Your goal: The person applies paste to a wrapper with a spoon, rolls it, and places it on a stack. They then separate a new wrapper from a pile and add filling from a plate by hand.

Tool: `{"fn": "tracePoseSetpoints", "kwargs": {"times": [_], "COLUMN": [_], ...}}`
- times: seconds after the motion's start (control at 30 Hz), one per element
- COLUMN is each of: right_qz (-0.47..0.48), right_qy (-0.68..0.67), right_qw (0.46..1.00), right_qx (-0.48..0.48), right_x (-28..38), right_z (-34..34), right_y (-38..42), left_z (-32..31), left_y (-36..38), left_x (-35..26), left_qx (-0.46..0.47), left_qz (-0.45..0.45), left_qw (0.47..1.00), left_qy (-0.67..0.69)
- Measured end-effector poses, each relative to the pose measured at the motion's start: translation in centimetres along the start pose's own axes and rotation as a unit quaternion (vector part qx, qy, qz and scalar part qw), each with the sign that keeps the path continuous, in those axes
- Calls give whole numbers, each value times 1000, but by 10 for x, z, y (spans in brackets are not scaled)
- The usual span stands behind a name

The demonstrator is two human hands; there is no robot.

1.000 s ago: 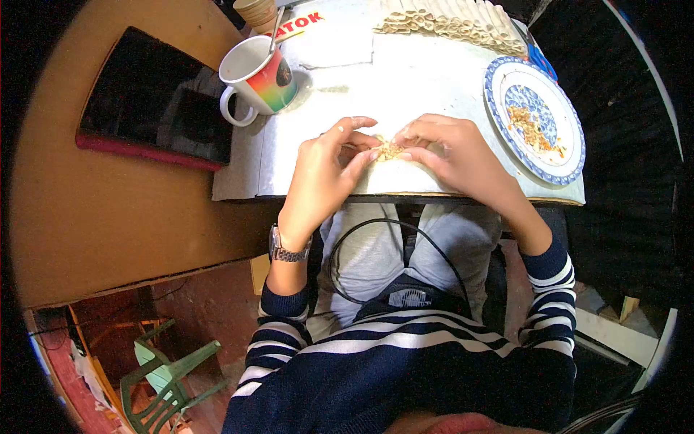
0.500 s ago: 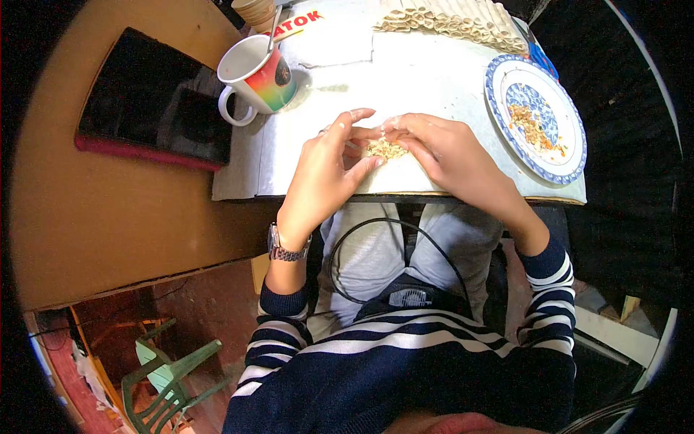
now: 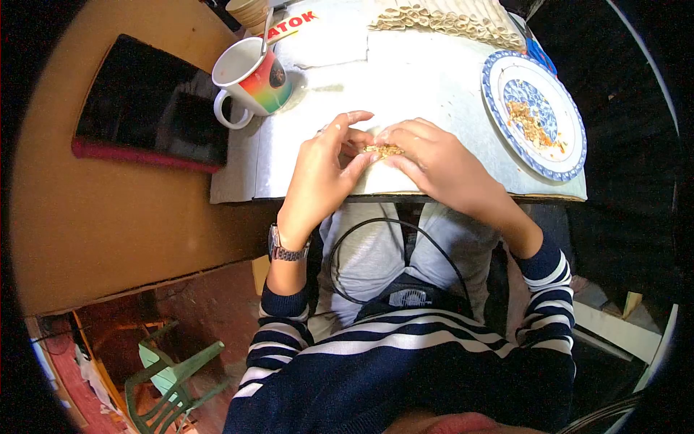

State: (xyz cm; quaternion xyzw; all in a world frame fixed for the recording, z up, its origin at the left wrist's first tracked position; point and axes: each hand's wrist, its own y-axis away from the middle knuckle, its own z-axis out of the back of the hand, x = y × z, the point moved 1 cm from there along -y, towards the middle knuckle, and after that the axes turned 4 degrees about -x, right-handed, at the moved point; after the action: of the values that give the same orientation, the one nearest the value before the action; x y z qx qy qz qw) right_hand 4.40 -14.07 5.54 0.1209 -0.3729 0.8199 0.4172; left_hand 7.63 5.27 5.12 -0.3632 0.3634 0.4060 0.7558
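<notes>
A narrow strip of crumbly golden filling [image 3: 384,150] lies between my two hands at the front of the table. The pale wrapper around it is hard to tell from the white surface. My left hand [image 3: 323,160] is curled at the left end, its thumb against the filling and its index finger raised. From the other side, my right hand [image 3: 434,158] bends its fingers over the right end, with the thumb on the near side. The fingertips have whitish bits on them. To the right, a blue-rimmed plate [image 3: 493,119] carries more chopped filling.
A row of pale rolled wrappers [image 3: 452,27] lies at the back. A multicoloured mug [image 3: 260,79] stands at the left of the white-covered table [image 3: 329,98]. Further left lies a dark flat device [image 3: 152,101]. A green plastic chair [image 3: 170,380] is on the floor.
My hands have drawn slightly closer together, the right one shifting left. The filling between them now shows as a thinner, more compact strip. The view has shifted a little.
</notes>
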Motion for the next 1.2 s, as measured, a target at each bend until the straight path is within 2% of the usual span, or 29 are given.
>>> {"fn": "tracePoseSetpoints", "kwargs": {"times": [0.13,0.27,0.37,0.57,0.77,0.83,0.97,1.2], "right_qz": [-7,41,37,-48,3,-26,-16,-66], "right_qy": [-21,-8,-24,-48,-10,-35,-54,-107], "right_qw": [1000,999,999,998,1000,999,998,990], "right_qx": [-3,-4,-7,-13,-23,-29,-42,-60], "right_x": [-10,-15,-15,-9,-12,-10,-10,-8], "right_z": [-6,-4,-1,8,12,16,16,6], "right_y": [3,4,4,4,3,1,-2,2], "left_z": [-1,5,4,3,7,8,9,2], "left_y": [0,3,4,5,4,5,4,1], "left_x": [1,0,1,0,-3,1,-1,1], "left_qx": [-38,-7,-2,-15,-5,-8,-7,-34], "left_qz": [-12,26,24,14,0,10,-11,-91], "left_qw": [998,999,999,1000,1000,1000,1000,993], "left_qy": [39,42,40,3,-8,22,-5,-59]}}
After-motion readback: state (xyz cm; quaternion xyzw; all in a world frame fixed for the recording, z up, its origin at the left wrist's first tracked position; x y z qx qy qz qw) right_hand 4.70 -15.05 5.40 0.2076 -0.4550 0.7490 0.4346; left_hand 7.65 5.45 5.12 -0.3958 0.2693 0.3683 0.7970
